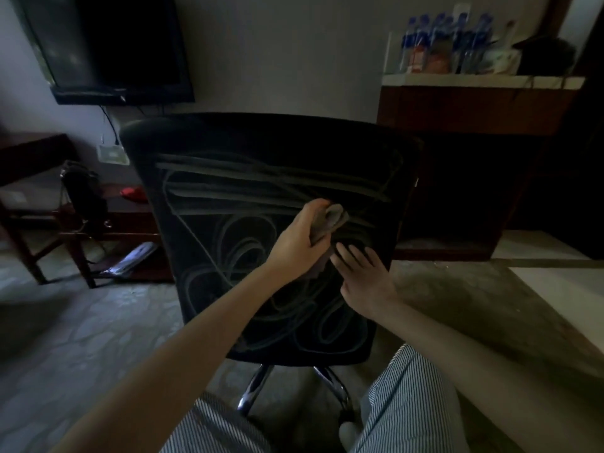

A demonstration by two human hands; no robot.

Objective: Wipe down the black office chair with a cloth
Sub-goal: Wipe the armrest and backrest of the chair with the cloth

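Observation:
The black office chair (228, 152) stands right in front of me with the back of its backrest facing me, streaked with grey wipe marks. My left hand (299, 238) grips a bunched grey cloth (330, 219) against the middle of the backrest. My right hand (362, 279) lies just below and to the right of it, fingers straight and resting on the backrest beside the cloth's lower end. The chair's chrome base (258, 387) shows beneath the backrest.
A dark TV (111, 47) hangs on the wall at upper left above a wooden bench (42, 204) holding a black bag. A dark cabinet (474, 158) topped with bottles stands at right. My striped trouser legs (408, 403) fill the bottom.

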